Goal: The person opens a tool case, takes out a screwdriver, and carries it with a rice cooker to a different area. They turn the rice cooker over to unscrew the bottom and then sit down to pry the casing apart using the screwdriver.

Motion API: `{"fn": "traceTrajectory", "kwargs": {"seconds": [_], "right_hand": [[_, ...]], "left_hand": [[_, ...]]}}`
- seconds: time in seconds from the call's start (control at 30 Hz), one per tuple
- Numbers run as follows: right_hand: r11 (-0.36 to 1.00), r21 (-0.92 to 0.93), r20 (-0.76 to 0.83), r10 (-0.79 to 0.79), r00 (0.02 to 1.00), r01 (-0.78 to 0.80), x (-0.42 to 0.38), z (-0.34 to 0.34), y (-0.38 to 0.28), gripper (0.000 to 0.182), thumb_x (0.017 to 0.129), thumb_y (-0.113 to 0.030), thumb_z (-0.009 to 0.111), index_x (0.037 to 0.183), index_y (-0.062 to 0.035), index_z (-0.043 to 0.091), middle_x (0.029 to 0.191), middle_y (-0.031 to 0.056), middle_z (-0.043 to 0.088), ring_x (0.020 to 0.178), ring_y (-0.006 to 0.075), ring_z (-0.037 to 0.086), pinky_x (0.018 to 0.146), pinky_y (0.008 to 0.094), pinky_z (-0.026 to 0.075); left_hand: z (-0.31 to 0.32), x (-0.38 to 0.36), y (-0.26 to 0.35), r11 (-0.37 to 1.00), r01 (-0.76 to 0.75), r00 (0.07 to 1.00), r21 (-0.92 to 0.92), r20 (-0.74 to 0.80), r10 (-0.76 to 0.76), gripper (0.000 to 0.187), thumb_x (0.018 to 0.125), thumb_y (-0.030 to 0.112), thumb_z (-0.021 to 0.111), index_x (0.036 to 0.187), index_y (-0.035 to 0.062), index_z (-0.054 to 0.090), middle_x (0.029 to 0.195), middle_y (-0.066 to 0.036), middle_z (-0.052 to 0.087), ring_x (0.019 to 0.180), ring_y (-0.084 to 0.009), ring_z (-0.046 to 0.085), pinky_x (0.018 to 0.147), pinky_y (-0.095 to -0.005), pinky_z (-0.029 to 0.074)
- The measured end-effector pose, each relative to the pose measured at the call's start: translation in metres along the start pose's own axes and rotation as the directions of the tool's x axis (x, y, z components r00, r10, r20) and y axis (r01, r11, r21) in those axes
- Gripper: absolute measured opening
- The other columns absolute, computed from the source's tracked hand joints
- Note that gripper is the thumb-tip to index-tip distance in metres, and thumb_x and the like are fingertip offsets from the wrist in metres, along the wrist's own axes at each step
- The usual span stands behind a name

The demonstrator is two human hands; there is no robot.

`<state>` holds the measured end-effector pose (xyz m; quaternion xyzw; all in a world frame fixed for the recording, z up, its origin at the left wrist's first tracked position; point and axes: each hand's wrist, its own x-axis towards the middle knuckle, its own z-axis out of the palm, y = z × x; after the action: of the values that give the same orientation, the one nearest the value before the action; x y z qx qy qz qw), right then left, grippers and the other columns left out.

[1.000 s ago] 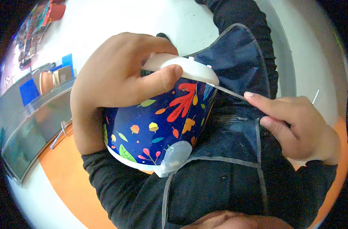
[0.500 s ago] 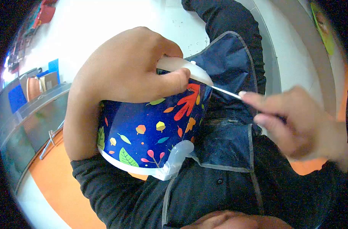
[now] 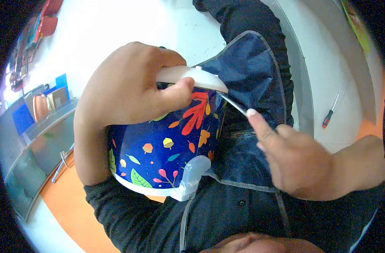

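Observation:
A dark blue, leaf-patterned cylindrical housing (image 3: pixel 158 147) lies tilted against my body, with a white plastic rim (image 3: pixel 205 79) at its top and a translucent hook-shaped piece (image 3: pixel 194 170) at its lower edge. My left hand (image 3: pixel 137 86) is closed over the white rim, thumb pressed along its near side. In my right hand (image 3: pixel 291 158) is a thin metal-shafted tool (image 3: pixel 234 103), its handle hidden in my fist and my index finger laid along the shaft. The shaft's tip meets the seam just under the white rim.
A screwdriver (image 3: pixel 330 113) with a black and red handle lies on the pale floor at the right. A dark blue apron (image 3: pixel 251 67) covers my lap. Grey panels (image 3: pixel 40 156) and blue pieces (image 3: pixel 23 118) stand at the left, above an orange surface (image 3: pixel 70 206).
My right hand has shifted left and down, and the tool now slants more steeply against the rim. The housing and my left hand have moved slightly left. The floor screwdriver has come into view.

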<state>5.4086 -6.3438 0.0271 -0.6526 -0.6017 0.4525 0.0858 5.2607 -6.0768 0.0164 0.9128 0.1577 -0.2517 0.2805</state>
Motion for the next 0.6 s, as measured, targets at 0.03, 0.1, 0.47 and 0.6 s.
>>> {"fn": "traceTrajectory", "kwargs": {"seconds": [0.03,0.1,0.47,0.6], "right_hand": [[1.000,0.031,-0.005,-0.001,1.000,0.001,0.002,0.009,0.001,0.062,0.091,-0.007,0.062,0.149,0.0050,0.040,0.077,0.0175,0.052,0.061,0.0362,0.053,0.057,0.0472,0.045],[1.000,0.015,-0.037,-0.017,0.999,0.017,0.002,0.010,0.008,0.062,0.091,-0.007,0.062,0.148,0.0037,0.041,0.076,0.0175,0.053,0.060,0.0357,0.054,0.057,0.0465,0.046],[0.832,0.234,0.230,-0.550,0.803,0.503,0.073,-0.094,0.082,0.042,0.091,-0.014,0.069,0.131,-0.0029,0.064,0.065,0.0150,0.064,0.057,0.0236,0.066,0.054,0.0342,0.049],[0.974,0.007,0.212,-0.222,0.952,0.225,0.038,-0.078,0.019,0.050,0.089,-0.015,0.070,0.137,-0.0076,0.060,0.068,0.0135,0.061,0.058,0.0306,0.061,0.051,0.0420,0.045]], "left_hand": [[0.000,0.000,0.001,1.000,0.001,1.000,0.005,-0.011,-0.001,0.054,0.081,0.045,0.061,0.102,-0.0029,0.072,0.082,-0.022,0.071,0.073,-0.0355,0.071,0.071,-0.0413,0.055],[0.002,0.003,0.000,1.000,-0.001,0.999,0.018,-0.048,0.001,0.054,0.082,0.045,0.061,0.103,-0.0040,0.071,0.083,-0.022,0.071,0.073,-0.0360,0.071,0.070,-0.0416,0.055],[-0.005,-0.011,0.004,0.985,-0.145,0.987,-0.091,-0.078,0.138,0.050,0.079,0.040,0.068,0.101,-0.0044,0.071,0.086,-0.021,0.071,0.079,-0.0327,0.072,0.073,-0.0401,0.055],[0.003,-0.026,-0.012,0.968,-0.230,0.958,-0.098,-0.198,0.208,0.050,0.077,0.039,0.069,0.102,-0.0045,0.071,0.090,-0.022,0.071,0.081,-0.0345,0.072,0.074,-0.0392,0.055]]}}
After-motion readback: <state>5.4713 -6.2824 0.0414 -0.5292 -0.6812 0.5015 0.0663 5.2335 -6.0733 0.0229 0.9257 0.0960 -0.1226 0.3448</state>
